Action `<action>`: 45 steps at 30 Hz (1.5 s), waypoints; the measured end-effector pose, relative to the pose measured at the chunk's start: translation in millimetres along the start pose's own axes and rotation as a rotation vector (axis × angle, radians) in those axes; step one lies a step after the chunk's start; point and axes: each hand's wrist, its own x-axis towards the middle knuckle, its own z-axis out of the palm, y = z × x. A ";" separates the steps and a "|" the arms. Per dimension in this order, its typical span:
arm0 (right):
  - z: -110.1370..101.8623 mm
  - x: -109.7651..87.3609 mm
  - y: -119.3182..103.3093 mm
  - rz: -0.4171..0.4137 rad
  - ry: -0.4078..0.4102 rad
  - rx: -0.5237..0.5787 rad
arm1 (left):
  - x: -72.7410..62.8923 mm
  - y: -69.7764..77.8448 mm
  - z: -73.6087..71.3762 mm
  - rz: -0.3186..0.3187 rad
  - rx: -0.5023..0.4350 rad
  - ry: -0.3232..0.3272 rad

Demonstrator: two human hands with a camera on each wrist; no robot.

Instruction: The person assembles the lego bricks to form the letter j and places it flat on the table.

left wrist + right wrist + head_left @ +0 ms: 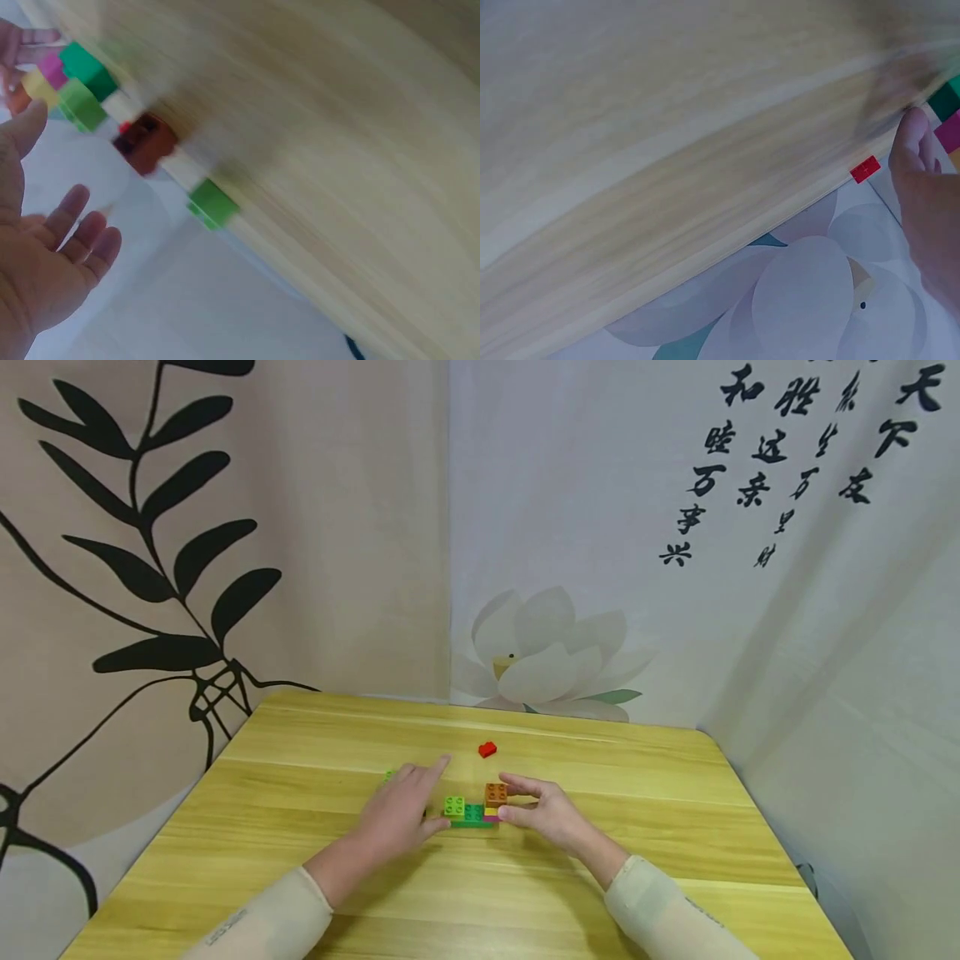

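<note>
In the head view, a small build of toy building blocks stands mid-table: a green base [474, 812], a lime block [454, 806] at its left, and yellow and magenta pieces under an orange block [496, 794] at its right. My right hand [551, 814] pinches that right end, thumb in front and forefinger behind. My left hand [397, 810] hovers at the left side with fingers spread and nothing held. In the left wrist view, a brown block [146, 144] and a separate green block [213, 203] lie near this hand; in the head view it mostly hides them.
A small red block [487, 749] lies farther back on the wooden table [600, 760]. Behind the table's far edge hangs a printed curtain [360, 527], and another curtain runs along the right side.
</note>
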 end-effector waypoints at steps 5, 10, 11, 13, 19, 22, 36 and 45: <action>-4.9 -3.6 0.3 -0.016 0.020 -0.043 | -6.2 -23.2 5.0 -0.046 -0.007 -0.023; -6.9 -6.7 -2.3 -0.043 0.061 -0.119 | -7.0 -34.1 10.1 -0.103 0.006 -0.059; -6.8 -6.8 -2.6 -0.047 0.066 -0.125 | -6.8 -35.0 10.5 -0.108 0.012 -0.061; -6.6 -6.9 -3.1 -0.047 0.070 -0.130 | -5.9 -36.6 11.5 -0.107 0.022 -0.056; -6.3 -7.0 -2.9 -0.050 0.071 -0.111 | -3.4 -39.3 15.3 -0.074 0.063 -0.009; -6.7 -7.6 -2.3 -0.052 0.065 -0.108 | -3.3 -39.9 16.8 -0.069 0.078 0.004; -6.6 -8.8 -1.1 -0.042 0.069 -0.120 | -6.8 -29.2 9.0 -0.019 -0.022 -0.048; -5.7 -10.3 0.7 -0.033 0.072 -0.112 | -8.7 -32.0 12.6 -0.050 -0.017 -0.052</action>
